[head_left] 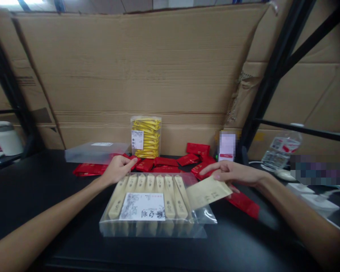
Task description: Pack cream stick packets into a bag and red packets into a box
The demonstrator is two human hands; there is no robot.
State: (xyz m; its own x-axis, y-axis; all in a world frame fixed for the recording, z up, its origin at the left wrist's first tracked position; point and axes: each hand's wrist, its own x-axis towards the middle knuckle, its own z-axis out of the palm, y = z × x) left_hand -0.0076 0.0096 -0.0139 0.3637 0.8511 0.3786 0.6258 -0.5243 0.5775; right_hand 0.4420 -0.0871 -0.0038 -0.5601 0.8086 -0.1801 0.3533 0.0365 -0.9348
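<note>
While the right hand [234, 172] pinches a cream packet [210, 192] at three o'clock of the clear box [155, 229], the left hand [116, 168] curls at its eleven o'clock edge, its grip unclear. The box sits on the counter [73, 226]; red packets [166, 162] and a yellow-filled container [146, 138] lie toward twelve.

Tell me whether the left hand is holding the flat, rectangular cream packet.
No, the right hand holds that packet, and the left hand is at the far left corner of the clear plastic box.
</note>
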